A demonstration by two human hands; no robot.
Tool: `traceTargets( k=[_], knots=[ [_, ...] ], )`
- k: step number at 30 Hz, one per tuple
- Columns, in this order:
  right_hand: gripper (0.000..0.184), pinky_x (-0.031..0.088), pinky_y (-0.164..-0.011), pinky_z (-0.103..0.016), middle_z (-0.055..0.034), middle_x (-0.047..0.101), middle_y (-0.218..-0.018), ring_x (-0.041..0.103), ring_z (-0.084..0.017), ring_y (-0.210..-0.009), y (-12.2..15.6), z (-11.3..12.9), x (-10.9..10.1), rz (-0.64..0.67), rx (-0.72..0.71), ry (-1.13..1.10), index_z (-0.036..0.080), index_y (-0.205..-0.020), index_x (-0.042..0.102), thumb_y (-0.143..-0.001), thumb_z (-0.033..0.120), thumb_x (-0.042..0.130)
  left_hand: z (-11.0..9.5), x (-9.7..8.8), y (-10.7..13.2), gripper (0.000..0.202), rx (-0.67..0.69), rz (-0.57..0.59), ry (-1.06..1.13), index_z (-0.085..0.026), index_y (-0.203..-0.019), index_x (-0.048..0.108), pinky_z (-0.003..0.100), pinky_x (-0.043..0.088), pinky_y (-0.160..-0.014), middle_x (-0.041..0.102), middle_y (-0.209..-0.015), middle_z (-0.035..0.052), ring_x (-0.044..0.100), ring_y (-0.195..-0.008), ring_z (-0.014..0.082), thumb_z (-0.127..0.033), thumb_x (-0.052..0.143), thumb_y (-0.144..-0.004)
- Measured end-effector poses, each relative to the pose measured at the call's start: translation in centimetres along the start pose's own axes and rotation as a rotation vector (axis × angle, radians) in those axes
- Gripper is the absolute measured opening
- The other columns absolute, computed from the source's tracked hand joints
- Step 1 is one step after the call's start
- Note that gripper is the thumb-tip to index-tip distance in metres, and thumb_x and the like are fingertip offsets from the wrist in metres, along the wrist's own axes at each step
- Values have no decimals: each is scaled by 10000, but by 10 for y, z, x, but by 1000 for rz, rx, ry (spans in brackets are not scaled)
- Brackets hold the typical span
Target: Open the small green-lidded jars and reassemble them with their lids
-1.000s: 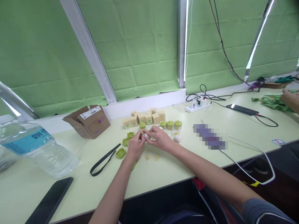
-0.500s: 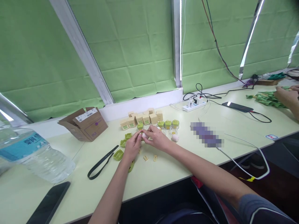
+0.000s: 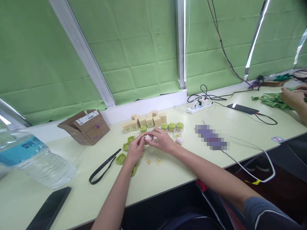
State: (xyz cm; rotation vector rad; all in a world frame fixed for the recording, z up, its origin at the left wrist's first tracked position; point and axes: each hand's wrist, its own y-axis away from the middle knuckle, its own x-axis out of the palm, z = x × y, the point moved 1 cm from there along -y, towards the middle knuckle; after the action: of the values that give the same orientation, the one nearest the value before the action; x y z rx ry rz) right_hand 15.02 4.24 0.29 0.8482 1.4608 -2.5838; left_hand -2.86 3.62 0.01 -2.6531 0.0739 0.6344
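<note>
Between the fingertips of my left hand (image 3: 135,148) and my right hand (image 3: 161,140) is a small pale-pink rounded piece (image 3: 149,137); both hands are closed on it. A similar pale rounded piece (image 3: 179,140) lies on the table to the right of my right hand. Small clear containers with green lids (image 3: 172,127) stand just behind my hands. Several green lid-like pieces (image 3: 121,158) lie left of my left hand, one partly hidden under the forearm. Small yellow loops (image 3: 158,162) rest on the table nearer to me.
Small tan boxes (image 3: 150,121) are grouped at the back, beside an opened cardboard box (image 3: 90,127). Left are a water bottle (image 3: 40,159), a phone (image 3: 49,207) and a black strap (image 3: 102,171). A power strip (image 3: 199,108) sits back right. Another person's hand (image 3: 294,99) handles green fabric (image 3: 275,101).
The pale-pink piece shows more between my fingers. My right hand's fingers have shifted over the top of it. The view has moved slightly.
</note>
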Motion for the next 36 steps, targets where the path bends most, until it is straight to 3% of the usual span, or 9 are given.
traceTargets(
  k=[8, 11, 16, 24, 33, 36],
  knots=[
    [297, 521, -868, -331, -71, 697, -1020, 650, -190, -956, 1, -8, 5, -1, 57, -75, 241, -1195, 681, -925, 352, 627, -8, -3, 4, 480, -31, -7, -23, -195, -1271, 630, 307, 532, -773, 730, -1055, 72, 682, -890, 205, -505, 488, -933],
    [305, 515, -927, -359, -84, 717, -1105, 659, -208, -1037, 1, -13, 6, -14, 58, -96, 232, -1210, 680, -948, 361, 595, -7, -3, 3, 531, -52, 13, 56, -188, -1300, 593, 306, 541, -768, 705, -1084, 90, 679, -921, 205, -517, 576, -884],
    [322, 545, -881, -346, -85, 728, -1122, 685, -202, -1004, 2, -15, 4, -35, 91, -197, 231, -1210, 687, -941, 385, 601, -6, -2, 3, 616, -61, 33, 186, -190, -1277, 574, 339, 561, -851, 637, -1274, 135, 664, -1059, 229, -473, 746, -758],
    [246, 534, -887, -354, -47, 768, -1031, 706, -200, -960, 2, -8, -6, -102, 88, -272, 242, -1048, 759, -967, 327, 543, -8, -4, 4, 618, -101, -19, 274, -165, -1265, 587, 418, 541, -947, 692, -1201, 147, 680, -1077, 262, -424, 779, -738],
    [319, 532, -898, -380, -55, 744, -1126, 686, -217, -1034, 4, -14, 0, 71, 148, -182, 250, -1179, 714, -993, 285, 458, -6, -1, 5, 623, -41, 14, 214, -197, -1294, 619, 436, 542, -970, 686, -1244, 121, 666, -1110, 259, -385, 790, -726],
    [296, 513, -947, -386, -73, 715, -1188, 655, -222, -1103, 3, -13, -3, 43, 105, -198, 239, -1181, 707, -970, 304, 510, -4, 1, 4, 635, -49, 7, 248, -198, -1328, 594, 450, 521, -1002, 661, -1290, 126, 655, -1136, 260, -364, 773, -742]
  ],
)
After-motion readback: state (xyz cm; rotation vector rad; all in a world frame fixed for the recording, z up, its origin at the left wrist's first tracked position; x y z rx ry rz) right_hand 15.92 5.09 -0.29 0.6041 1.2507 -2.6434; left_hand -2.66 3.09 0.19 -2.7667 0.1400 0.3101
